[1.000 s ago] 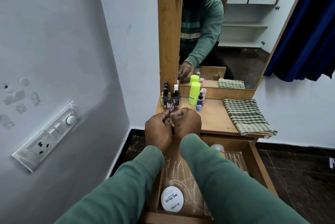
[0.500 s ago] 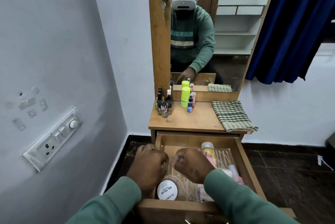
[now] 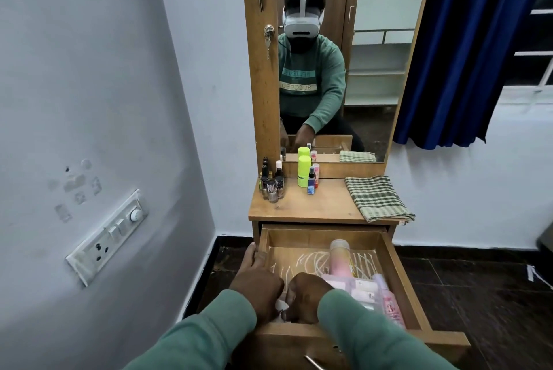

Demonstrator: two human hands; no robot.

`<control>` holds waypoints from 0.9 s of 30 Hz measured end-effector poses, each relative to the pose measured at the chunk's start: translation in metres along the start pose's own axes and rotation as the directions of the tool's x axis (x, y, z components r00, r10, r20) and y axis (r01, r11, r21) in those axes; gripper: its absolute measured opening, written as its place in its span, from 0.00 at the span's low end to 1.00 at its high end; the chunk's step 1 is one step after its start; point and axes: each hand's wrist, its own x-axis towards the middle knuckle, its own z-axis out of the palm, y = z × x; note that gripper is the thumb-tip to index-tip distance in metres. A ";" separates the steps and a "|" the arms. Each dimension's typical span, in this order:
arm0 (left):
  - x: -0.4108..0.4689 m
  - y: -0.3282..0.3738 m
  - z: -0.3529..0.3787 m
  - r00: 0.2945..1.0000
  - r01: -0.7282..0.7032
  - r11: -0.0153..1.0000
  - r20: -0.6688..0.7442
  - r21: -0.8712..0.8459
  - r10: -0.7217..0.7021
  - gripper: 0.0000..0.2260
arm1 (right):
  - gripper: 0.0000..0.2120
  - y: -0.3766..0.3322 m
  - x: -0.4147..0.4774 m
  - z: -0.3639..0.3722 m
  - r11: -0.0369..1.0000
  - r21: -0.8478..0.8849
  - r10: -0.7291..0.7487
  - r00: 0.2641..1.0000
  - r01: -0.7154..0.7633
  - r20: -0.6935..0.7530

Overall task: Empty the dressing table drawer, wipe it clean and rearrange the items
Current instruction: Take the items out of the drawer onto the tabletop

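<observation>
I have the drawer (image 3: 299,238) open below me. My left hand (image 3: 258,284) lies along the drawer's left wall, fingers stretched out, holding nothing. My right hand (image 3: 308,295) curls down into the drawer's near left corner over a white round thing (image 3: 281,305); I cannot tell if it grips it. A pink bottle (image 3: 339,262) lies toward the drawer's back, and a checked cloth (image 3: 377,197) lies above the drawer.

Left hand (image 3: 258,281): palm down, fingers stretched forward, thumb alongside.
Right hand (image 3: 309,292): knuckles up, fingers curled downward; any hold is hidden.
Arms (image 3: 209,336): green-sleeved, reaching forward and down, hands nearly touching.
</observation>
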 end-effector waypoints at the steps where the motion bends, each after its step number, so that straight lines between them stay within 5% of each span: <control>1: 0.000 0.000 -0.001 1.000 -0.004 1.000 0.001 0.002 0.004 0.15 | 0.19 0.001 -0.001 0.000 1.000 0.009 0.013 1.000 -0.013 0.002; 16: -0.005 -0.002 0.000 0.999 0.036 0.991 -0.004 -0.127 -0.036 0.14 | 0.26 -0.008 -0.003 -0.002 0.985 0.122 0.119 0.993 -0.120 0.015; 21: -0.011 -0.004 -0.005 0.994 0.072 0.979 -0.062 -0.189 -0.085 0.15 | 0.11 -0.001 -0.005 -0.003 0.935 0.345 0.082 0.996 -0.083 0.019; 24: -0.012 -0.012 -0.010 0.976 0.105 0.922 -0.141 -0.373 -0.168 0.15 | 0.10 0.007 -0.003 -0.022 0.906 0.420 0.039 0.999 -0.050 0.033; 27: -0.008 -0.027 -0.014 0.885 0.084 0.715 -0.278 -0.694 -0.373 0.09 | 0.10 0.002 -0.004 -0.048 0.775 0.630 0.056 0.998 -0.039 -0.008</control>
